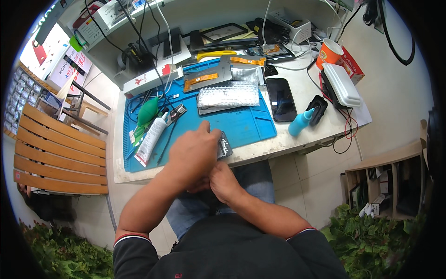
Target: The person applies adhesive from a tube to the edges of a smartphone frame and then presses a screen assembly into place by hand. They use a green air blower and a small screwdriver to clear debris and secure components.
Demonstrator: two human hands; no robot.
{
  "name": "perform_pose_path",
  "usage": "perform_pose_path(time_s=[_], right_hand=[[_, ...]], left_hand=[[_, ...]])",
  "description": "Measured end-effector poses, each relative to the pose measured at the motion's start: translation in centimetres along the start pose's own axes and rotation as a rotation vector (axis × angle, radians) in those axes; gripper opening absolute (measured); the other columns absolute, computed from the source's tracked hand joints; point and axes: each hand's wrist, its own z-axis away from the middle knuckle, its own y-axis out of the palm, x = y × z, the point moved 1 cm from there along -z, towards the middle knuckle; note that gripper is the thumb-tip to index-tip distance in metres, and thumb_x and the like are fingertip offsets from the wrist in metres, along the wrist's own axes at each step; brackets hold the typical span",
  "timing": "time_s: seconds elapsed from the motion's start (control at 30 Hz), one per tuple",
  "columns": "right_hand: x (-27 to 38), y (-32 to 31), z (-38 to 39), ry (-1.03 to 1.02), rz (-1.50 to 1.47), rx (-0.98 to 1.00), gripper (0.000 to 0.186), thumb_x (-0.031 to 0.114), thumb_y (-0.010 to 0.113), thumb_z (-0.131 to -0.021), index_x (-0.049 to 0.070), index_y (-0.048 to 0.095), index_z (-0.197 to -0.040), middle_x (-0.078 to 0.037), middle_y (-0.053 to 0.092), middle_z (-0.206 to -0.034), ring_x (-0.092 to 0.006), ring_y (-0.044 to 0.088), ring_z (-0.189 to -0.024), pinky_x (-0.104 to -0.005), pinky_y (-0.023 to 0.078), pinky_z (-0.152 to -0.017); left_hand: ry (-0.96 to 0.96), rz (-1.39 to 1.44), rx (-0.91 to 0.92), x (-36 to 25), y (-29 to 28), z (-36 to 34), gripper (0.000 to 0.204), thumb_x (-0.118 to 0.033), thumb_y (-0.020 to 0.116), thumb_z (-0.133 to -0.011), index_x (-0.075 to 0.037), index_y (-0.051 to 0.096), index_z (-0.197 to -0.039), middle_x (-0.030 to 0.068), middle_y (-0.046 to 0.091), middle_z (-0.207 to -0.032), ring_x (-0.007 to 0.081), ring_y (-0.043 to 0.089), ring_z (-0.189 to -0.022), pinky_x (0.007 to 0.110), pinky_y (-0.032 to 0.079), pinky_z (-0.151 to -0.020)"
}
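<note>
My left hand (193,148) is over the front edge of the blue repair mat (251,123), its fingers curled in. Whatever they may hold is hidden. Just below it, off the table edge, my right hand (224,182) is closed, and its grip cannot be made out. Beside my left hand's knuckles, a small dark phone part (224,145) with silvery pieces lies on the mat, partly covered by the hand. To the left rest a white tube (152,139), a green air blower bulb (147,110) and a small dark component (177,111).
Behind my hands lies a bubble-wrap pouch (228,94) on a flat device, near orange flex cables (200,82). A black smartphone (281,100), a turquoise bottle (301,122) and an orange cup (329,52) stand or lie rightward. A slatted wooden chair (62,151) is left.
</note>
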Motion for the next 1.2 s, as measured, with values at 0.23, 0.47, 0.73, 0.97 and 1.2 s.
perform_pose_path(time_s=[0.23,0.47,0.73,0.97,1.2], right_hand=[[0.1,-0.4,-0.1,0.061,-0.033,0.027,0.062,0.049,0.047,-0.117,-0.009,0.067,-0.123,-0.022,0.077,-0.103,-0.0359,0.081,-0.090,-0.0467,0.069,-0.083],[0.2,-0.1,0.0,0.043,-0.004,0.032,0.063,0.049,0.046,-0.117,-0.010,0.067,-0.122,-0.023,0.077,-0.103,-0.0371,0.081,-0.091,-0.0478,0.069,-0.083],[0.2,-0.2,0.0,0.041,0.013,0.035,0.067,0.052,0.047,-0.116,-0.011,0.067,-0.121,-0.025,0.077,-0.104,-0.0373,0.081,-0.091,-0.0475,0.068,-0.084],[0.3,0.1,0.1,0.040,0.013,0.029,0.068,0.051,0.043,-0.117,-0.014,0.065,-0.119,-0.027,0.075,-0.103,-0.0378,0.080,-0.089,-0.0449,0.068,-0.080],[0.3,0.3,0.1,0.033,0.015,0.014,0.067,0.049,0.042,-0.118,-0.014,0.065,-0.119,-0.027,0.076,-0.103,-0.0373,0.080,-0.088,-0.0448,0.068,-0.080]], left_hand=[[0.059,0.171,-0.024,2.2,-0.8,-0.3,0.014,-0.020,0.076,-0.094,-0.014,0.084,-0.105,0.0115,0.071,-0.097,0.0365,0.074,-0.085,0.047,0.058,-0.078],[0.011,0.172,-0.082,2.3,0.4,-0.4,0.014,-0.021,0.076,-0.095,-0.014,0.084,-0.105,0.0112,0.071,-0.096,0.0355,0.073,-0.088,0.046,0.058,-0.078],[0.042,0.121,-0.021,1.7,-0.1,-0.6,0.016,-0.021,0.075,-0.094,-0.015,0.084,-0.105,0.0108,0.071,-0.097,0.0352,0.073,-0.087,0.046,0.058,-0.078],[0.054,0.159,-0.071,2.5,0.1,-0.7,0.016,-0.020,0.077,-0.092,-0.016,0.085,-0.105,0.0112,0.073,-0.096,0.0362,0.074,-0.084,0.047,0.058,-0.076],[0.056,0.221,-0.050,2.6,-0.2,-0.9,0.015,-0.020,0.076,-0.094,-0.013,0.084,-0.104,0.0128,0.072,-0.092,0.0378,0.073,-0.085,0.048,0.058,-0.077]])
